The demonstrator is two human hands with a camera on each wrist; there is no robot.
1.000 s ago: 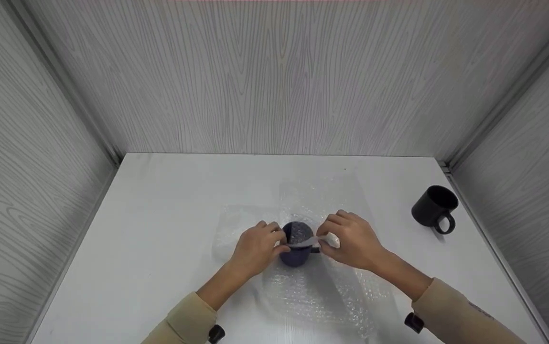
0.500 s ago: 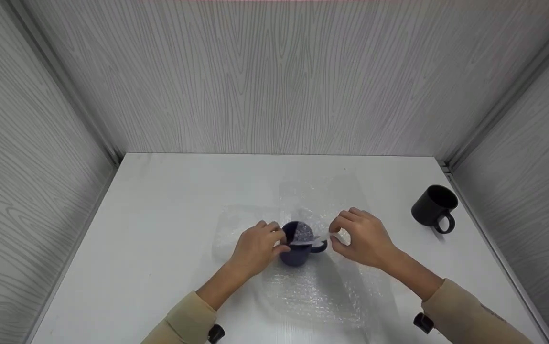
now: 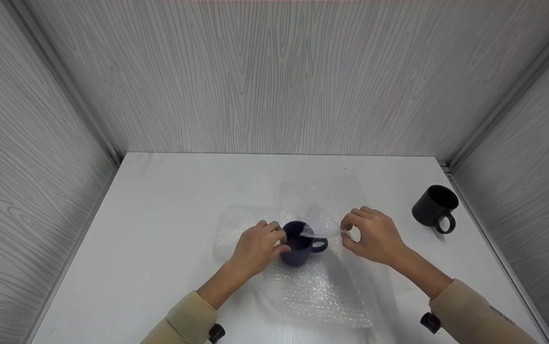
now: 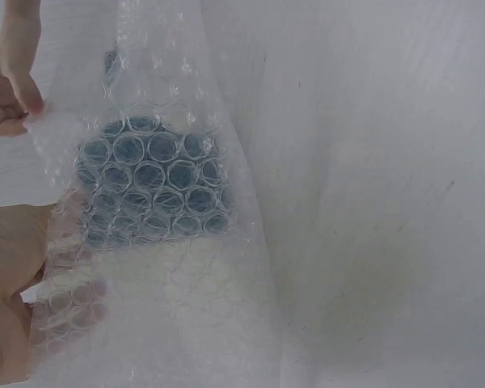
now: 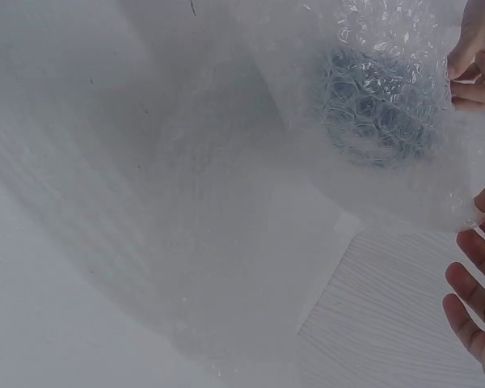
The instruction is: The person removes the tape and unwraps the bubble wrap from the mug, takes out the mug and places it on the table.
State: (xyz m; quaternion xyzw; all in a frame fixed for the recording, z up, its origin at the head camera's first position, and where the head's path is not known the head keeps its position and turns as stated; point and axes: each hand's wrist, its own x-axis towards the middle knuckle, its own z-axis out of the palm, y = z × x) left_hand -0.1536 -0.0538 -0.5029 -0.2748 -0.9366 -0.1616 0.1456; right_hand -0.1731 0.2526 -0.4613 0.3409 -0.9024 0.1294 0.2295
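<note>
A dark blue mug [image 3: 295, 257] stands upright on spread bubble wrap [image 3: 303, 296], its handle toward the right. At the mug's left side my left hand [image 3: 256, 246] grips it between thumb and fingers. My right hand [image 3: 372, 235] pinches an edge of the bubble wrap between thumb and index finger, right of the handle. That edge stretches from the mug's rim to the right fingers. In the left wrist view, bubble wrap [image 4: 153, 299] lies in front of the mug [image 4: 149, 178]. The right wrist view has the right hand [image 5: 481, 283] at a corner of the wrap, other fingers loosely bent.
A black mug [image 3: 431, 208] stands at the right side of the white table [image 3: 169, 200], handle toward the front. Wood-grain panels [image 3: 274, 76] enclose the table at the back and both sides. More bubble wrap [image 3: 238, 224] spreads left of and behind the blue mug.
My right hand has moved to the right, drawing the bubble wrap edge away from the blue mug's opening, so more of the rim and the handle show. The left hand stays in place.
</note>
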